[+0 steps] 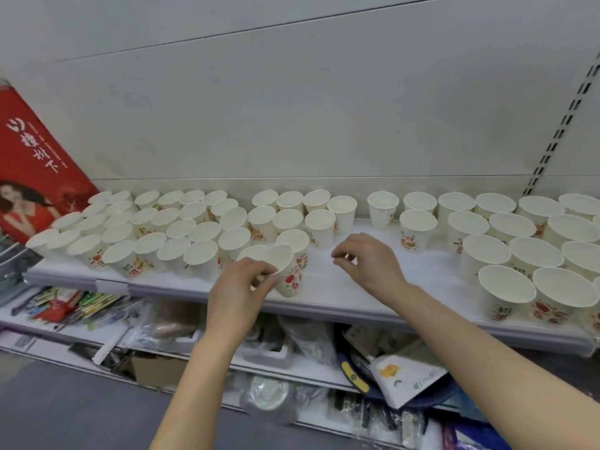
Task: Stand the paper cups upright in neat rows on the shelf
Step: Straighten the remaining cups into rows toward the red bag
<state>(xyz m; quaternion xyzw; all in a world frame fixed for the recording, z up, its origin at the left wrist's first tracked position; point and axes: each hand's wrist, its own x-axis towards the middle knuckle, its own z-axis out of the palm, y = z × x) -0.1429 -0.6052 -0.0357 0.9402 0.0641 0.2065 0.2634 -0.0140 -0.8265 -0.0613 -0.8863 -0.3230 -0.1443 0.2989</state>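
Observation:
Several white paper cups with red and green prints stand upright on the white shelf (341, 287). One crowd of cups (168, 228) fills the left half and another group of cups (519, 241) stands at the right. My left hand (240, 287) pinches the rim of a tilted cup (287, 271) at the front edge of the left crowd. Just right of it, my right hand (367, 261) hovers over a bare stretch of shelf, fingers loosely curled and holding nothing.
A red poster (35, 170) leans at the shelf's far left. Below, a lower shelf (292, 375) holds packets, plastic bags and a white pouch (409, 375). A slotted upright (561, 125) runs up the back wall at the right.

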